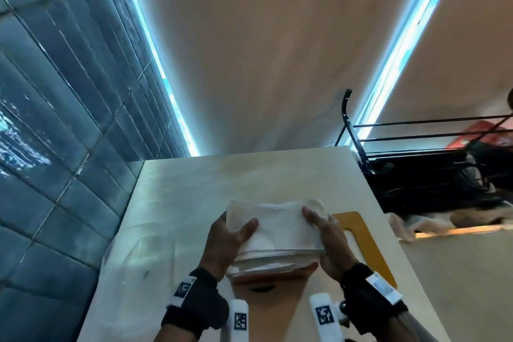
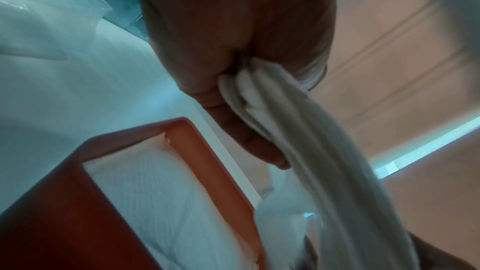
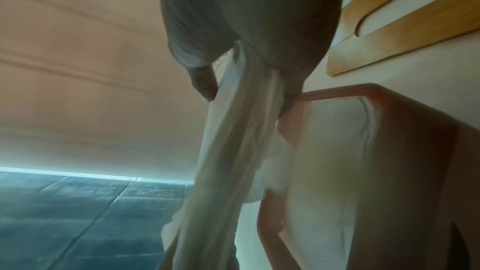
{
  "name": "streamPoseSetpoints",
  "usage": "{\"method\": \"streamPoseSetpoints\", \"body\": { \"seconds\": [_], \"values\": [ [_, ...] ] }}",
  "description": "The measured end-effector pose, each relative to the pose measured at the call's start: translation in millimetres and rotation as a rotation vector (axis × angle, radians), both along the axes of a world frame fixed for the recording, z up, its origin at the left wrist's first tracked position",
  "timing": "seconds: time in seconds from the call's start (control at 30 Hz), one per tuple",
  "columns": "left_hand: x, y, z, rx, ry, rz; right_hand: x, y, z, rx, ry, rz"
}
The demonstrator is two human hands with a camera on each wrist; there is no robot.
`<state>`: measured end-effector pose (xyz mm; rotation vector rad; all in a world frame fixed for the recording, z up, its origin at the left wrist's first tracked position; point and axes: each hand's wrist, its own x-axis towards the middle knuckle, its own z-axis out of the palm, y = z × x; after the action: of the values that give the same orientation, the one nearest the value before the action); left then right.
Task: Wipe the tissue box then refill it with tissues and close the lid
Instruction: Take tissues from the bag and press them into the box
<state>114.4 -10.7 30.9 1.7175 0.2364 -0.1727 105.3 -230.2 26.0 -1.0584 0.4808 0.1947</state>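
While gripped, tissue stack (image 1: 273, 226) crosswise.

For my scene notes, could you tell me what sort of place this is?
Probably an indoor housekeeping workspace, though uncertain: a pale table by a dark tiled wall, a black metal cart alongside, and an orange tissue box being refilled.

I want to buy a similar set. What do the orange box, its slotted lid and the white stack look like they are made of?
Orange box: seemingly moulded plastic, smooth matte walls, rounded corners. Slotted lid: probably light wood or bamboo, flat, with a faint grain showing in the right wrist view; laminate is possible. White stack, which both hands hold above the box: soft tissue paper, thin layered edges that sag and crease.
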Motion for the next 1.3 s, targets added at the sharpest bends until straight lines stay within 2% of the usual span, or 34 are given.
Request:
{"method": "streamPoseSetpoints", "body": {
  "seconds": [0.07,0.2,0.3,0.4,0.5,0.57,0.67,0.77,0.9,1.0,1.07,1.1,1.2,1.3],
  "values": [
    [-4,-2,5,-0.063,0.012,-0.014,-1,-4,-1,0.065,0.028,0.014],
    [-6,2,12,-0.174,0.066,-0.047,-7,-9,8,0.246,0.101,0.151],
    [-2,8,6,-0.084,0.1,-0.03,-4,-11,10,0.203,0.061,0.183],
    [4,12,-6,0.163,0.107,-0.014,4,-6,1,-0.071,0.001,0.119],
    [4,9,-12,0.373,0.085,-0.001,10,3,-7,-0.512,-0.049,0.039],
    [1,5,-16,0.468,0.014,-0.032,11,10,-10,-0.718,-0.09,0.044],
    [0,0,-23,0.595,-0.038,-0.097,14,14,-23,-0.929,-0.183,0.129],
    [3,-2,-30,0.704,-0.007,-0.162,16,15,-36,-1.057,-0.192,0.171],
    [4,-5,-37,0.893,0.004,-0.243,14,16,-40,-1.236,-0.215,0.317],
    [1,-7,-37,1.108,-0.168,-0.249,8,18,-40,-1.491,-0.461,0.348],
    [-3,-13,-35,1.157,-0.2,-0.314,4,21,-40,-1.563,-0.568,0.472],
    [-5,-16,-35,1.178,-0.182,-0.372,2,23,-40,-1.581,-0.566,0.571],
    [-8,-26,-39,1.255,-0.08,-0.54,-5,27,-42,-1.624,-0.408,0.847],
    [-5,-31,-44,1.293,-0.041,-0.598,-7,29,-48,-1.668,-0.315,0.916]
  ]
}}
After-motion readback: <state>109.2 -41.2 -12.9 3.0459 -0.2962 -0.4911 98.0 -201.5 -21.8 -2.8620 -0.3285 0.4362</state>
